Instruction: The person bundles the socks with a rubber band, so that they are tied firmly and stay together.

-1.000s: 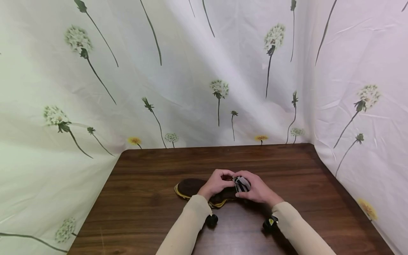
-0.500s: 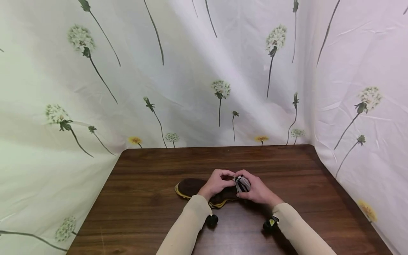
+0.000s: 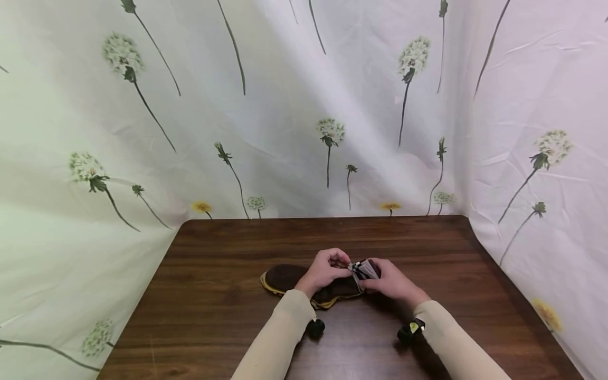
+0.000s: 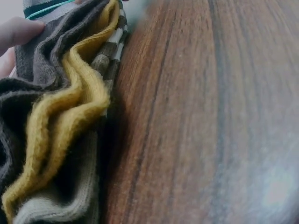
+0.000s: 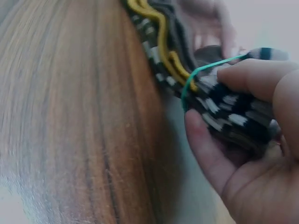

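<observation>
A bundle of stacked socks (image 3: 285, 277), dark brown on top, lies flat on the table. Yellow, cream and patterned layers (image 4: 70, 107) show along its side. Around the cuff end runs a thin teal elastic band (image 5: 212, 64). My left hand (image 3: 325, 272) lies over the bundle and pinches it near the cuffs, thumb against the grey-brown knit; its other fingertips are partly hidden. At the black-and-white patterned cuff end (image 3: 364, 270), my right hand (image 3: 391, 282) grips the socks between thumb and fingers. The right thumb tip sits close beside the band.
The dark wooden table (image 3: 214, 316) extends around the socks on all sides. A white curtain with dandelion prints (image 3: 285, 105) hangs along the back and both sides. Small black devices (image 3: 315, 328) are strapped at both wrists.
My right hand has shifted right, away from the left fingertips it was nearly touching, and more of the patterned cuff shows. The left fingers have lifted and curled slightly; the socks stay put.
</observation>
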The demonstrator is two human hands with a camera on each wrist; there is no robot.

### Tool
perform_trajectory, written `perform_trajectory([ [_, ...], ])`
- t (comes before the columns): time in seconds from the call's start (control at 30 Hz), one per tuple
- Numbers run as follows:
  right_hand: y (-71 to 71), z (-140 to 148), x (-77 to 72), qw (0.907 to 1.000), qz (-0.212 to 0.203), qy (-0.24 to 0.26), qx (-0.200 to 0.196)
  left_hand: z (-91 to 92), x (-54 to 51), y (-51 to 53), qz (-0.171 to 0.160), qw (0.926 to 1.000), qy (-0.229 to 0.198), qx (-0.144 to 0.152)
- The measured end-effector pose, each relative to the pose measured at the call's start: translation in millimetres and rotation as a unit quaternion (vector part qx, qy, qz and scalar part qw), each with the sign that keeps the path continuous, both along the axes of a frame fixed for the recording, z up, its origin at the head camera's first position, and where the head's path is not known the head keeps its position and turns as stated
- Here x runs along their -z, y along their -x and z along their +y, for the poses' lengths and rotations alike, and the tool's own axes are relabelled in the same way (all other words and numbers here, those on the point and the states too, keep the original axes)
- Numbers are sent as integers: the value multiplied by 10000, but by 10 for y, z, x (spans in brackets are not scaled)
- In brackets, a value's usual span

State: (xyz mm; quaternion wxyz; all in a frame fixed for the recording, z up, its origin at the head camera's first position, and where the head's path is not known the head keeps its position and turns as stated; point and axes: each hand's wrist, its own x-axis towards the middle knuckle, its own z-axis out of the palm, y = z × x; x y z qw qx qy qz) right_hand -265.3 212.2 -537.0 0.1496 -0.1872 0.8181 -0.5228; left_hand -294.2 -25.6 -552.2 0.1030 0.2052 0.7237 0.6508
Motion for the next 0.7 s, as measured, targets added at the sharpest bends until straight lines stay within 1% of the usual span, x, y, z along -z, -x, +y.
perform_trajectory([
  [0.03,-2,7,-4,9997,-191,152,-40,-2,3,0,6,10000,41,-15],
  [0.13,-8,10,-20,9982,-487,343,20,-6,11,2,69,9998,175,-47],
  [0.3,-18,-39,-44,9963,-649,493,288,-8,-24,-3,279,9986,435,-121],
  [0.4,-24,-60,-52,9956,-667,486,440,-3,-78,-20,449,9958,765,-231],
  [0.5,-27,-58,-60,9958,-613,456,511,29,-165,-62,790,9889,1168,-459],
  [0.57,-29,-53,-65,9960,-568,404,564,69,-251,-117,1039,9839,1302,-648],
  [0.6,-32,-51,-71,9960,-550,399,576,95,-302,-154,1123,9826,1304,-700],
  [0.63,-36,-49,-79,9960,-544,397,594,123,-354,-195,1201,9818,1287,-710],
  [0.7,-49,-48,-95,9958,-535,357,645,180,-452,-289,1203,9833,1232,-593],
])
